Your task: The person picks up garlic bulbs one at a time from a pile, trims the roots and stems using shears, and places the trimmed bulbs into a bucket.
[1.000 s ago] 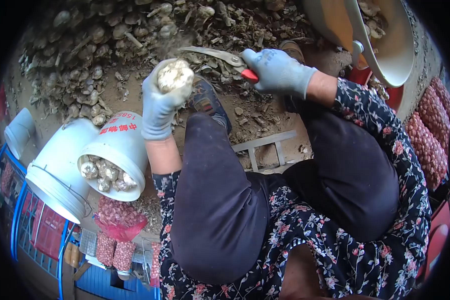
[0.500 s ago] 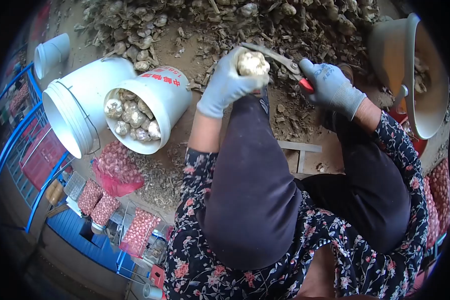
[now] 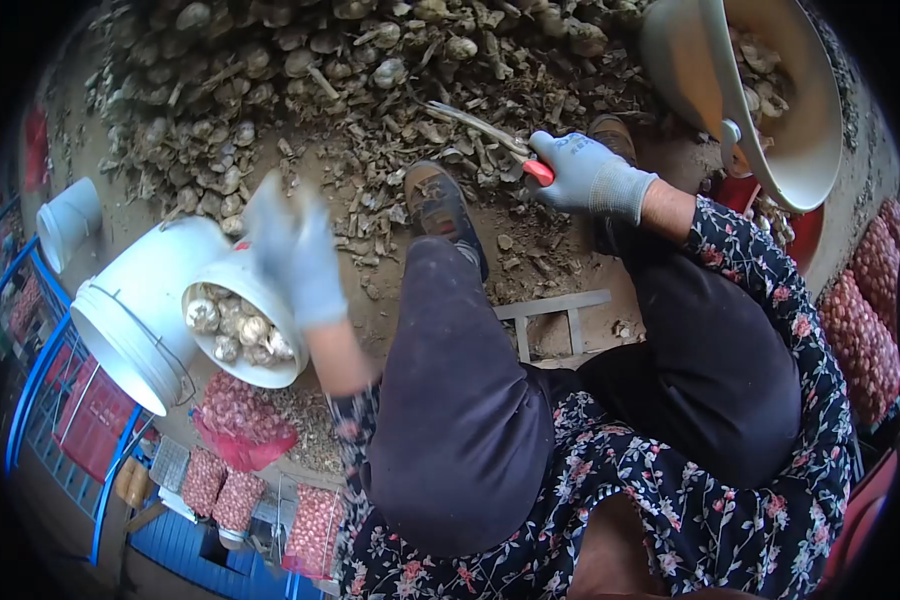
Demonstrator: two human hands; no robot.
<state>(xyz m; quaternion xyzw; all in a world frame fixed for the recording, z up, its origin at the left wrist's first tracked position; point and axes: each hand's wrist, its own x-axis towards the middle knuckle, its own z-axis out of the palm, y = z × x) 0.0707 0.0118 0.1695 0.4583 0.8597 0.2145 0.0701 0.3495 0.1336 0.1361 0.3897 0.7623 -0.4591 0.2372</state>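
Note:
My left hand (image 3: 305, 260), in a grey-white work glove, is at the side of a white bucket (image 3: 270, 377) holding several garlic bulbs (image 3: 254, 330). Motion smears its fingers, and no bulb can be made out in them. My gloved right hand (image 3: 595, 180) grips the red handles of garden shears (image 3: 480, 127) above the dirt floor. The long blades point left, toward loose garlic stalks and trimmings (image 3: 445, 150).
A large heap of garlic (image 3: 260, 60) spreads across the far side. Beside the garlic bucket stands a larger white bucket (image 3: 135, 305). At right is a big pale tub (image 3: 685, 60) with garlic pieces inside. Filled net sacks (image 3: 860, 350) stand at far right, others at lower left.
My left hand has swung left from the shears to the garlic bucket; the bulb it held no longer shows in it. My right hand still grips the shears. The view has shifted.

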